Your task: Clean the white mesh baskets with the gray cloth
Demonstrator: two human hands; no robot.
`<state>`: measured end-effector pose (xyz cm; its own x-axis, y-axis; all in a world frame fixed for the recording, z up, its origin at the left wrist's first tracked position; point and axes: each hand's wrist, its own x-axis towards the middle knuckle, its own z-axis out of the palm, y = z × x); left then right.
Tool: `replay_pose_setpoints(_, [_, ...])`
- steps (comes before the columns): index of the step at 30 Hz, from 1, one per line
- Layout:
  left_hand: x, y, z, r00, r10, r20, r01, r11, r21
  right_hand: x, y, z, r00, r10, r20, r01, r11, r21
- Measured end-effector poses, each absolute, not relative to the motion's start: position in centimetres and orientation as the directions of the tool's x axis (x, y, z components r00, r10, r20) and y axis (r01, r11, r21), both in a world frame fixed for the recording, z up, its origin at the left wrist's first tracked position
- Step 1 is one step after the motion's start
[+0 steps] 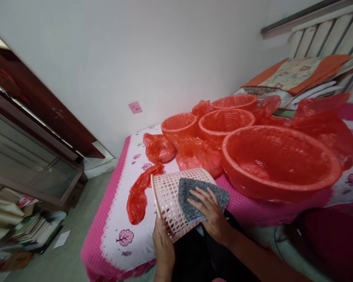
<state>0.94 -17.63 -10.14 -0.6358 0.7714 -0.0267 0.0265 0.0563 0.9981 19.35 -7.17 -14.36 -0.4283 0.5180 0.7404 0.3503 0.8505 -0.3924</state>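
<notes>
A pale pink plastic basket with a lattice wall lies on its side between my hands, over my lap and the bed's edge. My left hand grips its rim at the lower left, thumb side up. Against the basket's outer wall my right hand presses a grey cloth, its fingers spread flat over the fabric. A crumpled red plastic bag lies left of the basket. Just behind it sits another red bag, bunched up.
Several red baskets stand on the bed, the largest red basket at the right. Folded bedding is piled at the back right. A dark red stool stands lower right. The white wall rises behind the bed.
</notes>
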Motion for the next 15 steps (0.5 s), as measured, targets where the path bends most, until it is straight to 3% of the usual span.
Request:
replay_pose_setpoints(6, [0.5,-18.1,-12.4,-0.655,0.753,0.063,0.141,0.04,0.989,17.1,-9.4,-12.6,-0.509,0.435,0.743,0.283,0.9,-0.332])
replay_pose_setpoints(15, [-1.4,-18.7,-15.7,-0.575,0.683,0.45,0.596,-0.028,0.803,14.7,-10.1,-10.3,-0.554,0.423,0.717,0.254,0.906,-0.338])
